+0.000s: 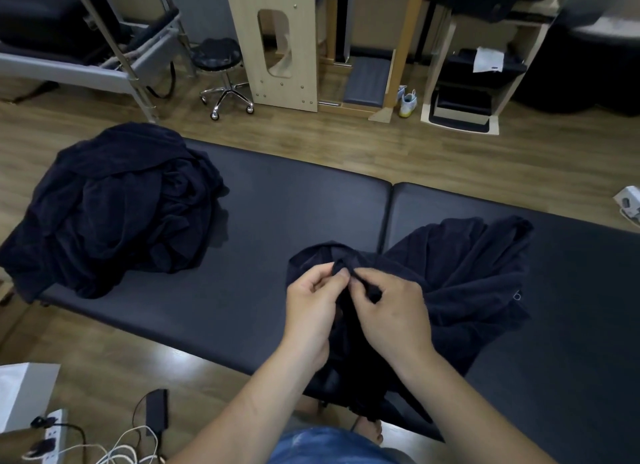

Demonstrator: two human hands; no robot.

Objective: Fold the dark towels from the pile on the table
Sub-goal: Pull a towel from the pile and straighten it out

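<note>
1. Table: dark padded top in two sections, with a seam running between them right of centre. Its far edge and near edge both border wood floor.
2. Pile: dark towels heaped on the table's left end, crumpled, spilling over the left edge and toward the near-left corner.
3. Towel: one dark towel, apart from the pile, lying loose on the right section just past the seam. Its far part fans out toward the right; its near part hangs over the table's near edge in front of the person.
4. Left hand: fingers curled, thumb and fingertips pinching a bunched fold of the towel at its top.
5. Right hand: likewise pinching the same bunched fold, touching the left hand's fingertips; the fold is raised slightly off the table.
6. Open room: bare tabletop lies between pile and towel, across most of the left section. The right section beyond the towel is also bare out to the frame edge.
7. Floor, near left: a power strip, white cables and a black adapter.
8. Far floor: a wheeled stool and pale wooden frames, well apart from the table.
</note>
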